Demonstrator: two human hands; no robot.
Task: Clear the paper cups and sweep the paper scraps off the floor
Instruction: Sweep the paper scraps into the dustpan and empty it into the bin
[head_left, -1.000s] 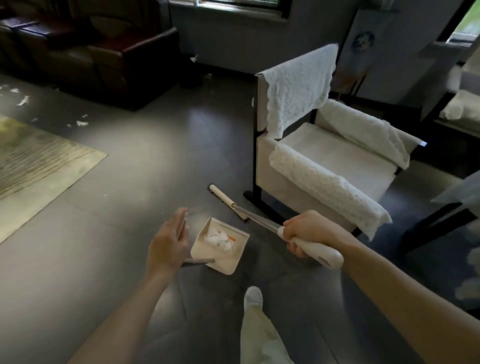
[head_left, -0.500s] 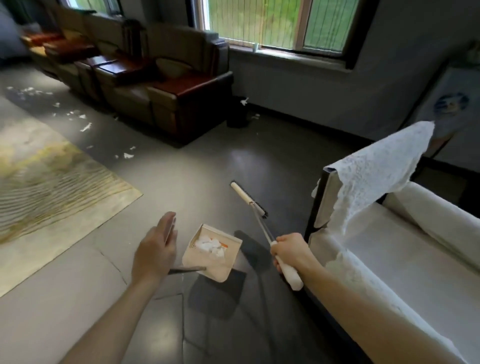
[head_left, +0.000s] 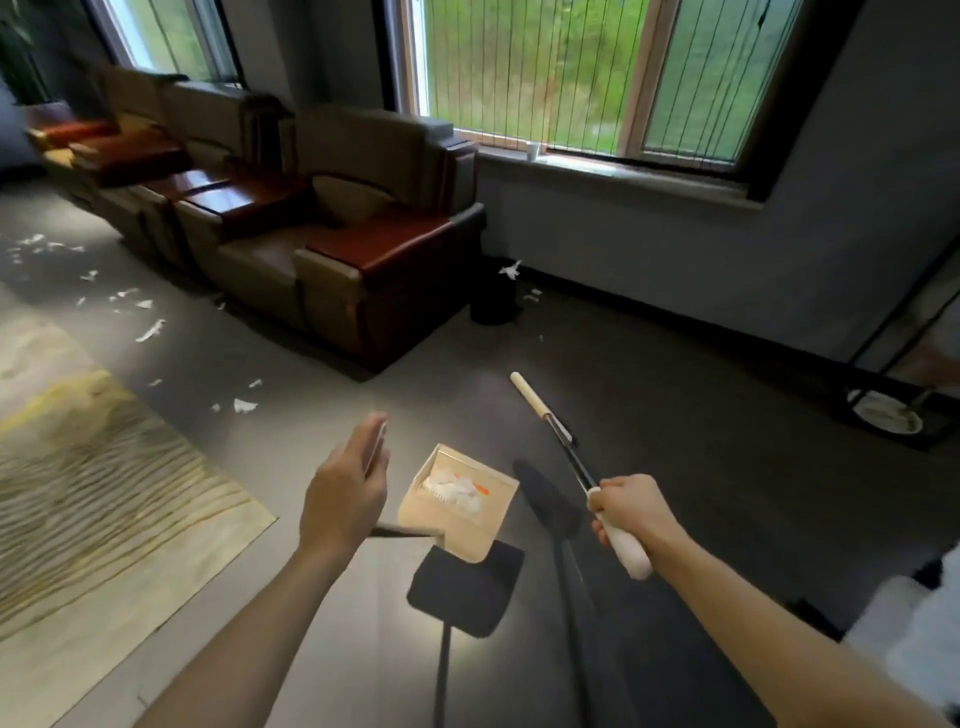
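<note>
Scraps (head_left: 150, 330) are strewn on the floor at ten o'clock. The dustpan (head_left: 460, 501), already loaded, is carried by the left hand (head_left: 345, 496), fingers loosely extended; it should be kept level. The broom (head_left: 566, 457) is gripped firmly by the right hand (head_left: 626, 512).

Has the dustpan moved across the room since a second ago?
Yes. The dustpan was beside the white chair; now it is carried toward the brown sofa and window.
</note>
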